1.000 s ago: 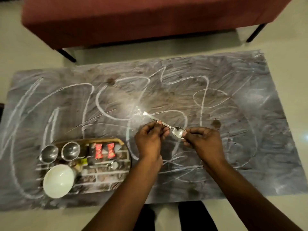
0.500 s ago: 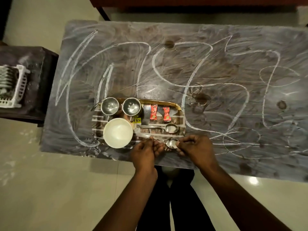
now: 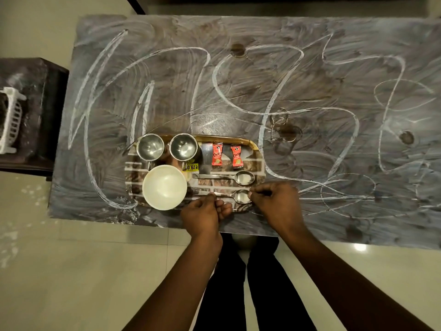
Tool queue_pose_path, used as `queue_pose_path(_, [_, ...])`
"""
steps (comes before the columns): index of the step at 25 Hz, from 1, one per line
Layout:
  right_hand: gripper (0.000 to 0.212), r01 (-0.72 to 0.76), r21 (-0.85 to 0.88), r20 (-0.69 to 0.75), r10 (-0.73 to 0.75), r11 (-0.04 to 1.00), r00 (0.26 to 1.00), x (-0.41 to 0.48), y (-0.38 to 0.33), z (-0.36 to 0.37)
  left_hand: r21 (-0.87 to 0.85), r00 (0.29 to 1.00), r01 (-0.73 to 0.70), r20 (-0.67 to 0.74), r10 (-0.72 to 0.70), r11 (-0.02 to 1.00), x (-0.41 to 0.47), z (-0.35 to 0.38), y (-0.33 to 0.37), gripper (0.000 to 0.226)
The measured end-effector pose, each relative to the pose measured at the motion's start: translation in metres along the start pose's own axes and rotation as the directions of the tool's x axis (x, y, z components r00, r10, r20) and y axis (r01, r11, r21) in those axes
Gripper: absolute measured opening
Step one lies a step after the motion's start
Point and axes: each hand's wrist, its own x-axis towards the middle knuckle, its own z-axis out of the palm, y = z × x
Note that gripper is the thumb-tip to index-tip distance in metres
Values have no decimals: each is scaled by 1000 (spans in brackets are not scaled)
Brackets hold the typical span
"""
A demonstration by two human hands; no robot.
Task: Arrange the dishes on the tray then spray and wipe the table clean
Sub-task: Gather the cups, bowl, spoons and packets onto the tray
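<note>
A brick-patterned tray [image 3: 259, 161] lies at the table's near edge. On it stand two steel cups [image 3: 150, 147] [image 3: 183, 146], a white bowl [image 3: 164, 186], two red candy wrappers [image 3: 217, 154] and a steel spoon [image 3: 243, 177]. A second spoon [image 3: 241, 195] lies along the tray's near side. My left hand [image 3: 205, 216] pinches its handle end. My right hand [image 3: 276, 206] pinches the tip of its bowl. The dark table [image 3: 238, 91] is covered in white chalk-like scribbles and smears.
A dark side stand [image 3: 31, 111] with a white plastic rack [image 3: 12, 123] sits to the left of the table. Brown round stains [image 3: 238, 50] mark the tabletop. My legs are below the table's near edge. A sofa leg shows at the top.
Both hands carried the spoon from the table's middle down to the tray's near side. My view shifted, so the tray sits nearer the centre.
</note>
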Motion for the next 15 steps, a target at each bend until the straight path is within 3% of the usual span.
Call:
queue_pose_path(10, [25, 13, 14, 17, -13, 1000, 1000, -2, -6, -4, 75, 996, -66, -49, 69, 995, -7, -11, 1, 16])
queue_pose_path(13, [10, 0, 53, -21, 1, 999, 1000, -6, -10, -14, 223, 968, -234, -37, 248, 946, -30, -38, 11, 23])
queue_pose_path(15, [7, 4, 62, -80, 1, 998, 997, -6, -13, -23, 373, 881, -415, -63, 468, 830, -36, -67, 32, 21])
